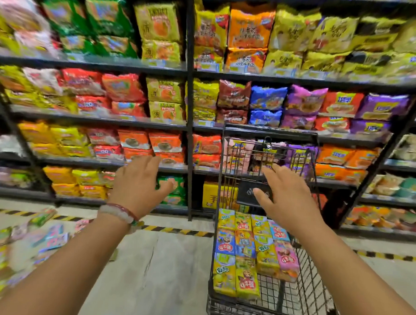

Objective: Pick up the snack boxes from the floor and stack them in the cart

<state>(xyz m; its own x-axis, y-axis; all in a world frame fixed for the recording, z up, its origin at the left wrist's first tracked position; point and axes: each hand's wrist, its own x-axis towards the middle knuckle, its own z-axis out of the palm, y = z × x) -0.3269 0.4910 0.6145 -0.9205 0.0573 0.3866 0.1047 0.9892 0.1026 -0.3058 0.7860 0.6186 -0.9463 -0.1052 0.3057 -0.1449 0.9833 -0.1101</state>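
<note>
A black wire cart [310, 300] stands at the lower right. Inside it, several snack boxes [250, 255] in yellow, blue and pink lie stacked in rows along its left side. More snack boxes [51, 236] lie scattered and blurred on the floor at the far left. My left hand [137, 185] is raised in the air left of the cart, fingers spread, holding nothing. My right hand [288, 200] hovers above the cart's far end with fingers relaxed and spread, holding nothing.
Tall black shelving [189, 105] packed with coloured noodle packs fills the background. A yellow-and-black hazard stripe [176, 230] runs along the concrete floor [151, 273] in front of it. Bare wire mesh shows on the cart's right half.
</note>
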